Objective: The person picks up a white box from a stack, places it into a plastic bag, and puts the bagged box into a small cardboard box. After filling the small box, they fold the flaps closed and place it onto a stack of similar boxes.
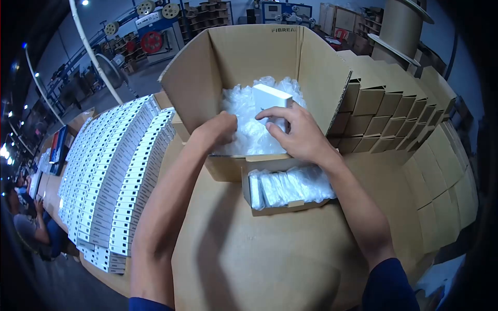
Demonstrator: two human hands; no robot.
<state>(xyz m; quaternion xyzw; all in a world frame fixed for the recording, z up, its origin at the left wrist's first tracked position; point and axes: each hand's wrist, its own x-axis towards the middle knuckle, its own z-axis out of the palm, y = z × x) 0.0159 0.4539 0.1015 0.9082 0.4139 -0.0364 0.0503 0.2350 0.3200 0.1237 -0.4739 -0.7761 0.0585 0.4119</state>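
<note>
My right hand (301, 129) grips a small white box (272, 96) that stands tilted inside the large open cardboard box (254, 52). The thumb and index finger lie across its near face, while other fingers reach round its right side. Clear bubble wrap (246, 137) surrounds it in the carton. My left hand (224, 127) is over the carton's left front edge, fingers curled down at the bubble wrap; what they hold is hidden. Just in front of the carton, a smaller open cardboard box (277, 210) contains several items in clear plastic wrapping (290, 187).
Stacked white boxes (111, 171) with small dark squares fill the table's left side. Folded brown cartons (384, 106) are piled at the right, with more cardboard (441, 181) nearer. A person (33, 223) sits at far left. Machines and a large spool (399, 31) stand behind.
</note>
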